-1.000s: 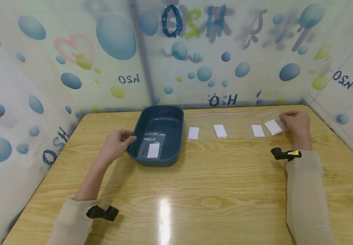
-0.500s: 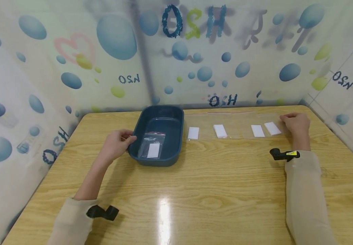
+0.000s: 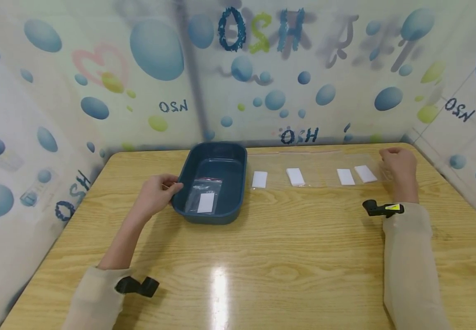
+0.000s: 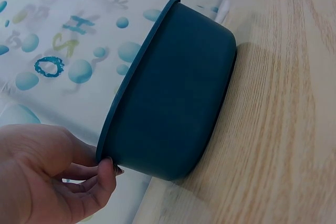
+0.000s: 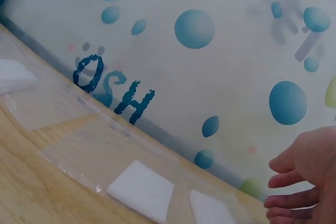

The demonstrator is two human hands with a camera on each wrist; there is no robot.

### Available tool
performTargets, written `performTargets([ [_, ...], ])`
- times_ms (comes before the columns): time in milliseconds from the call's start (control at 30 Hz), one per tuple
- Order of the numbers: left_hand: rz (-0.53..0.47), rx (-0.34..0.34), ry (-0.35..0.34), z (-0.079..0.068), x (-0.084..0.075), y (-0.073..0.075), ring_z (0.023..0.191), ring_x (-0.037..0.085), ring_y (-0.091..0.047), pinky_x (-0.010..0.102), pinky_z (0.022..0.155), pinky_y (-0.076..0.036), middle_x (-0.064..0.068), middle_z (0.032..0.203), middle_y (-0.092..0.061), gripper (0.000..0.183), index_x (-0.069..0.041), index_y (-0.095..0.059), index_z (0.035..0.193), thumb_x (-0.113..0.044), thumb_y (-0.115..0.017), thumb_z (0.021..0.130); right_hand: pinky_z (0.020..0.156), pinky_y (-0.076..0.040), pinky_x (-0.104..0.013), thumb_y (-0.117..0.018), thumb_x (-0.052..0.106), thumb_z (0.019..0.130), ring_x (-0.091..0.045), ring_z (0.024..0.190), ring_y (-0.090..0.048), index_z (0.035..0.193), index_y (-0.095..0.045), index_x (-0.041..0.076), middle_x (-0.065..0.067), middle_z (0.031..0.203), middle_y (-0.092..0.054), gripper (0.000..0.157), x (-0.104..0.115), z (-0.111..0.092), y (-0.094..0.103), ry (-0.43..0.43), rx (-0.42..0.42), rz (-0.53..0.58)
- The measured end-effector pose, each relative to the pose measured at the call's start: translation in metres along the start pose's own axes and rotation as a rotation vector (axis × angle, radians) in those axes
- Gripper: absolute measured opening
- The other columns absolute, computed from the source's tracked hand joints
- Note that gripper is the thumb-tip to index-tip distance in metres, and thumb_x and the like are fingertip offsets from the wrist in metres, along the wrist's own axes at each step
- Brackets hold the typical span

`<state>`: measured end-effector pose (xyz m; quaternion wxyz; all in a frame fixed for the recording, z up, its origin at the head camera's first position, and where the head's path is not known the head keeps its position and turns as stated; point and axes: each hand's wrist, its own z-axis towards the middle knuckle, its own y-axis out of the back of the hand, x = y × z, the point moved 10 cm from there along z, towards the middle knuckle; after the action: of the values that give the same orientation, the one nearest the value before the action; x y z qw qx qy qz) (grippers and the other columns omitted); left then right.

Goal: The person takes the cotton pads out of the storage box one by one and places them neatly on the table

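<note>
At the left, my left hand (image 3: 155,196) pinches the near-left rim of a dark blue plastic tub (image 3: 235,215). The left wrist view shows the thumb and fingers at the rim of the tub (image 4: 163,93). Inside the tub lies a clear zip bag (image 3: 196,190) with a white block in it. My right hand (image 3: 401,166) is over the right end of a row of clear bags, holding nothing. In the right wrist view, the right hand (image 5: 302,182) has loosely bent fingers, apart from the bag with a white block (image 5: 210,208) beside it.
Several clear bags with white blocks lie in a row along the table's back edge, among them one white block (image 3: 259,179) near the tub and another white block (image 3: 345,177) farther right. A patterned wall covering (image 3: 275,123) stands behind the wooden table (image 3: 304,256).
My right hand has let go of the rightmost bag, which settles flat in the row, and the fingers have come away from it. My left hand stays at the tub's rim.
</note>
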<state>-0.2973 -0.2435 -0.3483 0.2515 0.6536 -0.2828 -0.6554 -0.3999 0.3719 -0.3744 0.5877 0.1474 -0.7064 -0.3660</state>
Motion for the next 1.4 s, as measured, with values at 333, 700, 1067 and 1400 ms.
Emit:
performTargets([
  [333, 0.001, 0.001, 0.003, -0.001, 0.000, 0.001, 0.088, 0.032, -0.065, 0.042, 0.071, -0.060, 0.028, 0.117, -0.063, 0.039, 0.012, -0.056, 0.133, -0.015, -0.056, 0.105, 0.077, -0.045, -0.036, -0.036, 0.045, 0.103, -0.038, 0.108, -0.053, 0.142, -0.048, -0.011, -0.032, 0.128, -0.053, 0.069, 0.025, -0.005, 0.005, 0.076, 0.006, -0.002],
  [700, -0.005, 0.010, 0.005, -0.002, 0.000, 0.001, 0.090, 0.033, -0.065, 0.042, 0.072, -0.060, 0.029, 0.119, -0.063, 0.040, 0.012, -0.055, 0.135, -0.015, -0.056, 0.105, 0.075, -0.045, -0.028, -0.040, 0.045, 0.103, -0.009, 0.087, -0.053, 0.144, -0.047, -0.008, -0.031, 0.134, -0.054, 0.067, 0.052, -0.017, 0.008, 0.131, -0.002, 0.037],
  [1067, -0.007, 0.013, 0.008, -0.001, 0.000, -0.001, 0.087, 0.030, -0.066, 0.042, 0.072, -0.060, 0.028, 0.119, -0.063, 0.040, 0.011, -0.056, 0.135, -0.016, -0.056, 0.105, 0.088, -0.047, -0.043, -0.038, 0.052, 0.103, -0.038, 0.114, -0.052, 0.148, -0.044, -0.003, -0.030, 0.140, -0.049, 0.072, 0.081, -0.033, 0.006, 0.171, 0.017, 0.053],
  [1400, -0.007, 0.008, 0.003, -0.001, -0.001, 0.000, 0.087, 0.030, -0.065, 0.043, 0.072, -0.060, 0.028, 0.117, -0.063, 0.039, 0.012, -0.056, 0.133, -0.015, -0.056, 0.105, 0.082, -0.047, -0.035, -0.041, 0.049, 0.104, -0.035, 0.110, -0.055, 0.143, -0.051, -0.001, -0.028, 0.137, -0.053, 0.065, 0.115, -0.049, 0.003, 0.266, 0.006, 0.056],
])
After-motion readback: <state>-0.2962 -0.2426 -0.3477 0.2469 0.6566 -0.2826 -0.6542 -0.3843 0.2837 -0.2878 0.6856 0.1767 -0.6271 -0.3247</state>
